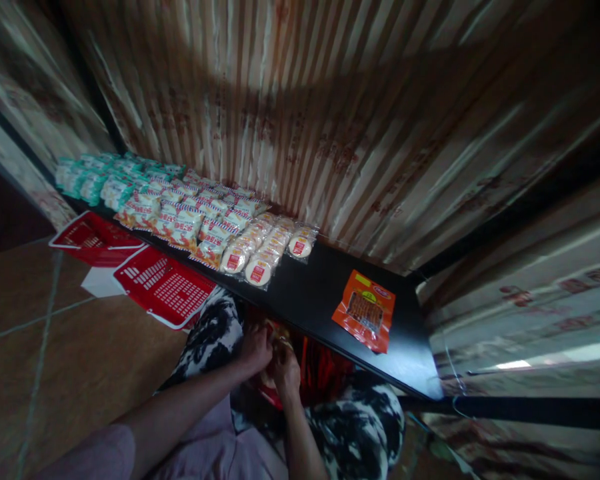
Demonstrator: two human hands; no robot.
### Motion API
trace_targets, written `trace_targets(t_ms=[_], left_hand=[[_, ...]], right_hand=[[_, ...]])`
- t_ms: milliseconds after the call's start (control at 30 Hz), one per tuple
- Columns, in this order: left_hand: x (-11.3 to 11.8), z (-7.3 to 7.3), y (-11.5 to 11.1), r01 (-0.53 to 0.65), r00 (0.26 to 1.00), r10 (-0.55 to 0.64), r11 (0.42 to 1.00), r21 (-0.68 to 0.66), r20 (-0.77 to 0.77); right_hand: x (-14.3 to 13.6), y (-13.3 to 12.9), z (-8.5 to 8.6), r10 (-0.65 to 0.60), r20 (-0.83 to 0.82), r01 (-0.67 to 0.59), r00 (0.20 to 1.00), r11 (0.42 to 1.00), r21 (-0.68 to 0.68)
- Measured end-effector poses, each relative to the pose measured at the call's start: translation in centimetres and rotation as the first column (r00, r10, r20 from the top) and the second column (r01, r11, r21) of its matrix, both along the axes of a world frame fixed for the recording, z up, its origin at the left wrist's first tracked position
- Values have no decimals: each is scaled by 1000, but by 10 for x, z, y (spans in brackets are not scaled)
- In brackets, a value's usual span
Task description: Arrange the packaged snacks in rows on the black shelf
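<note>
Both my hands are low between my knees, just below the front edge of the black shelf. The fingers of my left hand are curled closed. My right hand is close beside it, also with bent fingers pressed together. Something pale and yellowish shows dimly around the fingertips, too dark to name. Beneath and beside the hands is a shiny red container or bag, mostly in shadow. On the shelf to the right lies one flat orange snack packet with a clear window.
Rows of round cakes in clear wrappers, white-and-orange snack packets and green-and-white packets fill the shelf's left part. Red plastic baskets stand on the tiled floor at left. Pleated curtains hang behind the shelf and at right.
</note>
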State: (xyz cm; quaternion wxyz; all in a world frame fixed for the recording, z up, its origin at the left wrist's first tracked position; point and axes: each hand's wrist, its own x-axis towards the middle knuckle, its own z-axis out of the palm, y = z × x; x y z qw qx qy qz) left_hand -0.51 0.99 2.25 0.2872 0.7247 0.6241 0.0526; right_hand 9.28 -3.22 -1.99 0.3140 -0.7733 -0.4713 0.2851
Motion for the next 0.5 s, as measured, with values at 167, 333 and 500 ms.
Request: trace_targets(t_ms=[167, 333, 500], left_hand=[[9, -1, 16, -75, 996, 74, 997, 8, 45], [16, -9, 19, -61, 992, 63, 998, -20, 109], [18, -17, 19, -106, 976, 104, 994, 4, 190]], right_hand=[[-2, 9, -7, 2, -98, 8, 995, 995, 104], [-3, 16, -13, 35, -150, -24, 988, 997, 72], [1, 16, -20, 35, -107, -28, 994, 998, 59]])
